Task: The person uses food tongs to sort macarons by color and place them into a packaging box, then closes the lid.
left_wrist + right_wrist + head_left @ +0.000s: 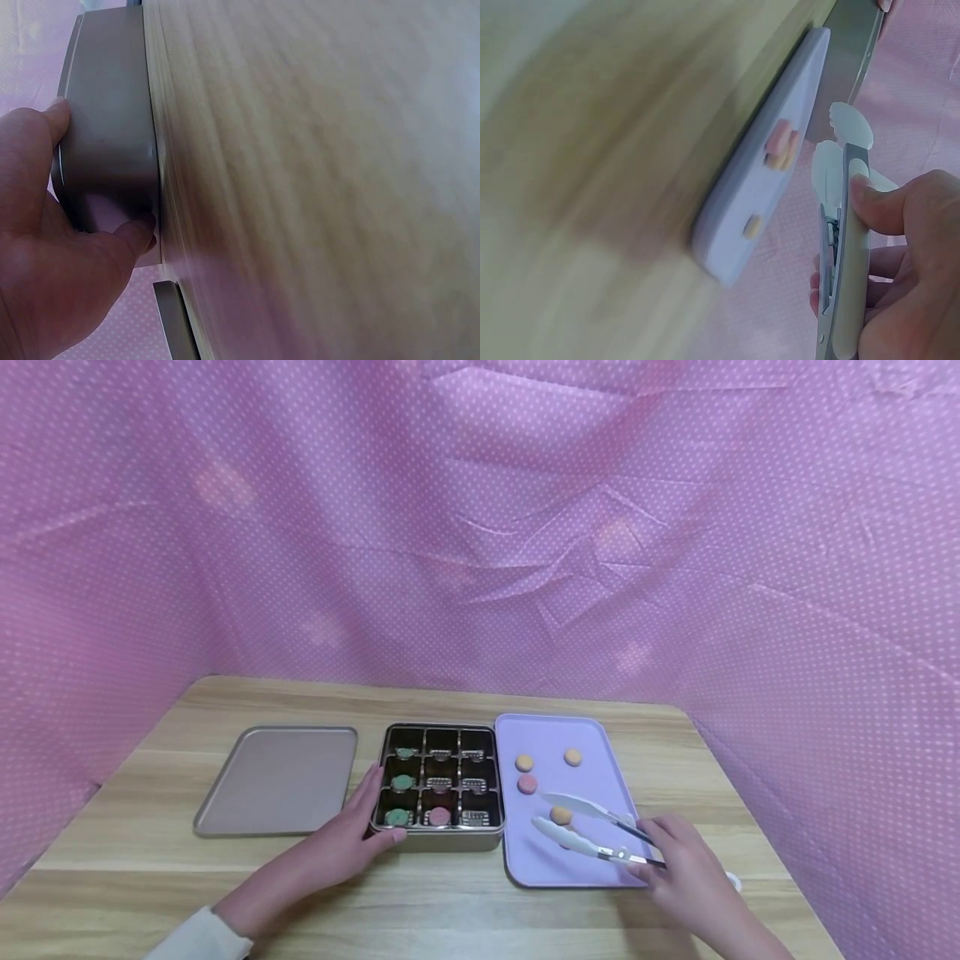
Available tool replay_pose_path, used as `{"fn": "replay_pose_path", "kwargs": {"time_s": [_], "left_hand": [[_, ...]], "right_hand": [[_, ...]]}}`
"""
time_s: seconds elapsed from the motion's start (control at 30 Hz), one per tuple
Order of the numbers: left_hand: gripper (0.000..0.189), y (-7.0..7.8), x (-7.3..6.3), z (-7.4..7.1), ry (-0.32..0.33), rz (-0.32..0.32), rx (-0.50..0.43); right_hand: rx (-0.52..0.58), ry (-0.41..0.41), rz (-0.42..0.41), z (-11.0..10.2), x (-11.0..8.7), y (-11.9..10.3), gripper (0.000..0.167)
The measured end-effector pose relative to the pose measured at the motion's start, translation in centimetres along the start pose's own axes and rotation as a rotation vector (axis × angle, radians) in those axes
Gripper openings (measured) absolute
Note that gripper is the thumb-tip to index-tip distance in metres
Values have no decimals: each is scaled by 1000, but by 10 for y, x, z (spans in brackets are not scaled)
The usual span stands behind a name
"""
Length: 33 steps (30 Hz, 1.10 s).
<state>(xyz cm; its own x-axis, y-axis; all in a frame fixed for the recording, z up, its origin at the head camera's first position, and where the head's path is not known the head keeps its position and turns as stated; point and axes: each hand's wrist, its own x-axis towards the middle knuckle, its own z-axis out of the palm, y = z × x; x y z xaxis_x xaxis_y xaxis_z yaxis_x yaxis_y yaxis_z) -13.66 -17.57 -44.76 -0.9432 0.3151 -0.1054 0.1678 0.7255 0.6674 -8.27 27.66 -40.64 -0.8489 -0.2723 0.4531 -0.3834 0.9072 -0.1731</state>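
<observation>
My right hand (686, 868) holds tongs (847, 247) with white tips, which stand apart above the lilac tray (600, 868). Between the tips, an orange macaron (561, 815) shows on the tray; another behind the near tip is mostly hidden. Farther back lie a pink macaron (528, 784) and two orange ones, the left (524, 763) and the right (573, 757). My left hand (348, 839) grips the near left corner of a divided metal tin (457, 841), thumb at its front, fingers along its side. Green macarons (402, 782) fill its left column; a pink one (439, 816) sits front middle.
A flat metal lid (288, 781) lies on the wooden table (420, 910), left of the tin. The tray stands close against the tin's right side. Behind the table hangs a pink dotted cloth (480, 568), which also rises on both sides.
</observation>
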Motion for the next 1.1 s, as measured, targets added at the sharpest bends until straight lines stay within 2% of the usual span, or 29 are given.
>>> {"fn": "replay_pose_path", "kwargs": {"time_s": [0.3, 0.7, 1.1], "left_hand": [[109, 1, -1, -1, -9, -12, -4], [109, 3, -2, -2, -12, -5, -14], [108, 4, -2, -2, -12, -5, -10]], "right_hand": [[-12, -52, 42, 0, -19, 12, 56], [22, -161, 142, -4, -29, 18, 52], [10, -168, 154, -5, -36, 22, 55]]}}
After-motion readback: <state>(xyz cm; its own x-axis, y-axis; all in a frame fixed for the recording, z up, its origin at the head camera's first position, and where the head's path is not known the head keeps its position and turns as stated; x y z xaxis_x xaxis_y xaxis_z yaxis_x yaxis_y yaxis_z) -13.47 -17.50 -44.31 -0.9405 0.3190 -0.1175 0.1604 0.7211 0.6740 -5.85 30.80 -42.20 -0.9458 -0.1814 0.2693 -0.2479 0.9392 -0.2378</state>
